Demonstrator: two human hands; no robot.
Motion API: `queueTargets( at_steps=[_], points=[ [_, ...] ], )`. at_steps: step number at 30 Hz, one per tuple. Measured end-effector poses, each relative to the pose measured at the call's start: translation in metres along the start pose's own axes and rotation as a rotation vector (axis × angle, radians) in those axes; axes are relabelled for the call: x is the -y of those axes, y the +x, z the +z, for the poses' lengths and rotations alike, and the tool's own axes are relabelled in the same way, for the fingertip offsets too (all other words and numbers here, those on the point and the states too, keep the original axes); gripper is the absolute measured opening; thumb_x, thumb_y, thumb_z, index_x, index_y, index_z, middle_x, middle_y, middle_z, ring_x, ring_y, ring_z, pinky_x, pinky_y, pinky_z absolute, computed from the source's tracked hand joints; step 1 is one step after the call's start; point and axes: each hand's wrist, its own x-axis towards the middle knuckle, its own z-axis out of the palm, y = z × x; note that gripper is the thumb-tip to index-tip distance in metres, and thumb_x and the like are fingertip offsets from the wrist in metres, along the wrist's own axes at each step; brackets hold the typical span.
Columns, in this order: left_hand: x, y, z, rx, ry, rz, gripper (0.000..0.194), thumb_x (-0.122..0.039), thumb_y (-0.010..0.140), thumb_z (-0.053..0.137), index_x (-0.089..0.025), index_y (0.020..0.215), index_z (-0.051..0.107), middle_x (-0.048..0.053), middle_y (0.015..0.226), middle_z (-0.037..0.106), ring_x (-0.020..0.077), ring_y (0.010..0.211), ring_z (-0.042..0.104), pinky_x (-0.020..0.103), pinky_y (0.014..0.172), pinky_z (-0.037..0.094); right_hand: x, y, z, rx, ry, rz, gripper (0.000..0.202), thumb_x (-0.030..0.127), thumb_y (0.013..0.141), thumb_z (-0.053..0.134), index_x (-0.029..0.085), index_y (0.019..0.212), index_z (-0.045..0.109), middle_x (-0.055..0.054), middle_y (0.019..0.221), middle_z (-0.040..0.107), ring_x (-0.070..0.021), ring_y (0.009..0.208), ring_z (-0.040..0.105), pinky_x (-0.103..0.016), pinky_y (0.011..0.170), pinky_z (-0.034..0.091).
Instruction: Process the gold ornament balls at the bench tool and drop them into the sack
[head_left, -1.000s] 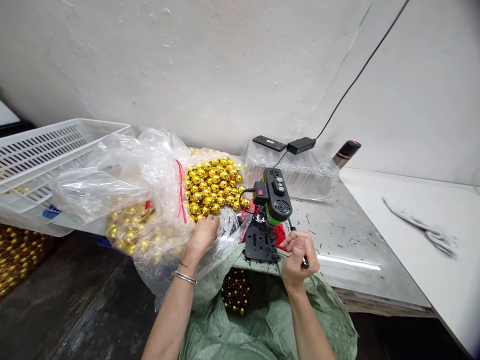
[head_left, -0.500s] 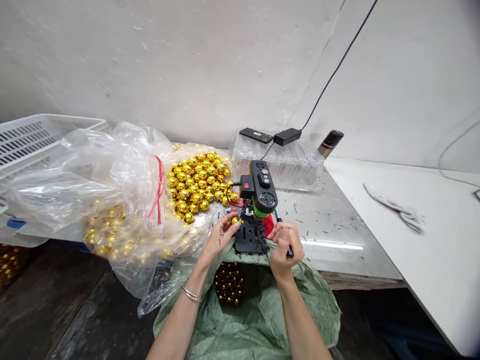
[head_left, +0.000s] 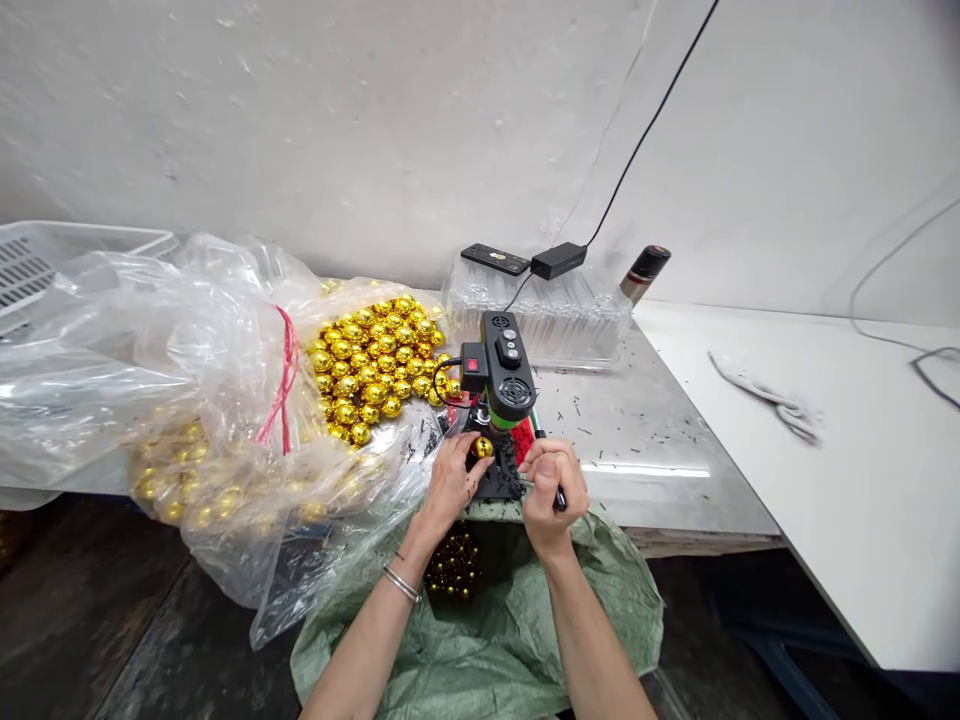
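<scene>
A gold ball (head_left: 482, 448) is held between the thumb and fingers of my left hand (head_left: 453, 475), over the black base plate (head_left: 498, 484) of a small black and green machine (head_left: 508, 365). The ball sits just below and left of the machine's head, with a small dark mark on its top. My right hand (head_left: 555, 490) is wrapped round the black-gripped lever (head_left: 560, 500) at the machine's right side. Many gold balls (head_left: 375, 355) lie in the open mouth of a clear plastic bag (head_left: 217, 350) to the left.
A green sack (head_left: 525, 640) hangs open below the table edge, with gold balls inside. Behind the machine stands a clear plastic box (head_left: 562, 320) carrying a power adapter (head_left: 559, 260). A bottle (head_left: 645, 273) and a glove (head_left: 772, 402) are further right. Black scraps litter the metal table (head_left: 652, 440).
My left hand has moved the gold ball rightward over the base plate, closer to the machine's head. My right hand keeps its hold on the lever. The camera view has shifted slightly.
</scene>
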Motion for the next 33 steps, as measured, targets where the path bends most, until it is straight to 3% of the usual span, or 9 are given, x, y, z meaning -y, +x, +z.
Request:
queueTargets(
  at_steps=[8, 14, 18, 26, 33],
  points=[
    [0.003, -0.001, 0.012, -0.038, -0.009, -0.008, 0.033, -0.029, 0.084, 0.076, -0.02, 0.115, 0.07, 0.01, 0.113, 0.073, 0.0269, 0.106, 0.067, 0.047, 0.1, 0.051, 0.001, -0.002, -0.001, 0.015, -0.016, -0.005, 0.028, 0.013, 0.096, 0.044, 0.022, 0.07, 0.049, 0.001, 0.068, 0.054, -0.0136, 0.066, 0.055, -0.028, 0.06, 0.043],
    [0.007, -0.001, 0.012, -0.03, -0.015, -0.006, 0.034, -0.031, 0.083, 0.078, -0.021, 0.115, 0.071, 0.01, 0.113, 0.075, 0.0267, 0.105, 0.068, 0.048, 0.101, 0.05, -0.015, -0.017, -0.001, 0.057, 0.009, -0.079, 0.026, 0.018, 0.099, 0.04, 0.021, 0.074, 0.05, 0.0, 0.073, 0.055, -0.0132, 0.066, 0.056, -0.028, 0.058, 0.046],
    [0.006, -0.002, 0.012, -0.026, -0.001, -0.01, 0.034, -0.032, 0.083, 0.077, -0.022, 0.115, 0.071, 0.009, 0.113, 0.075, 0.0261, 0.106, 0.068, 0.048, 0.102, 0.049, -0.031, -0.03, 0.002, 0.03, -0.002, -0.163, 0.03, 0.022, 0.101, 0.036, 0.022, 0.074, 0.048, 0.0, 0.074, 0.055, -0.0133, 0.067, 0.056, -0.034, 0.07, 0.051],
    [0.006, -0.001, 0.013, -0.028, -0.026, -0.017, 0.033, -0.029, 0.083, 0.077, -0.021, 0.115, 0.071, 0.01, 0.113, 0.074, 0.0267, 0.107, 0.068, 0.049, 0.104, 0.048, -0.043, -0.043, 0.006, -0.017, -0.015, -0.16, 0.032, 0.025, 0.102, 0.034, 0.023, 0.074, 0.048, 0.0, 0.076, 0.057, -0.0148, 0.071, 0.061, -0.042, 0.087, 0.052],
    [0.002, 0.001, 0.009, -0.002, -0.043, -0.028, 0.033, -0.028, 0.084, 0.076, -0.02, 0.115, 0.071, 0.01, 0.114, 0.074, 0.0269, 0.106, 0.068, 0.048, 0.101, 0.05, -0.042, -0.035, 0.003, 0.1, -0.06, -0.286, 0.03, 0.023, 0.102, 0.036, 0.023, 0.074, 0.048, 0.0, 0.077, 0.056, -0.0145, 0.071, 0.062, -0.036, 0.074, 0.052]
  ],
)
